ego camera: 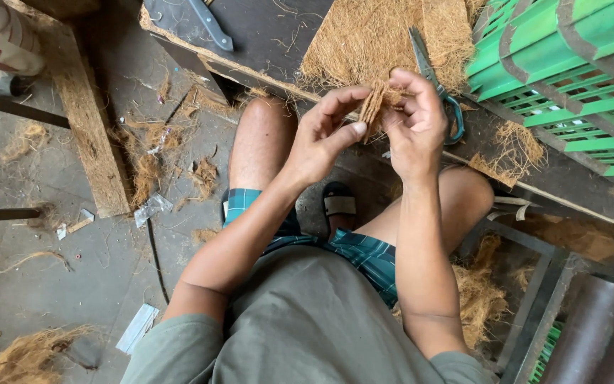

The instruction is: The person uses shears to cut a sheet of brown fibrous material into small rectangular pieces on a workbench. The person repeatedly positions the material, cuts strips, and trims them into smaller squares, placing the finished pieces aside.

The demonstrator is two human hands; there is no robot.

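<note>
Left hand (325,135), at 9 o'clock of the fibre strip: thumb and fingers pinching it. Right hand (413,121), at 3 o'clock: pinching the same coir strip (373,107), scissors (435,82) hooked on its fingers. Beyond, 12 o'clock: coir mat (371,35) on dark board (264,28). At 2 o'clock: green crates (570,71).

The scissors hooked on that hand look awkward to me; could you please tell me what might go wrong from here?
1. The scissors hang from the right hand with blades pointing away over the coir mat; they might slip or nick the fingers.
2. The small coir piece pinched between both hands, with the left hand close, may fray or tear.
</note>
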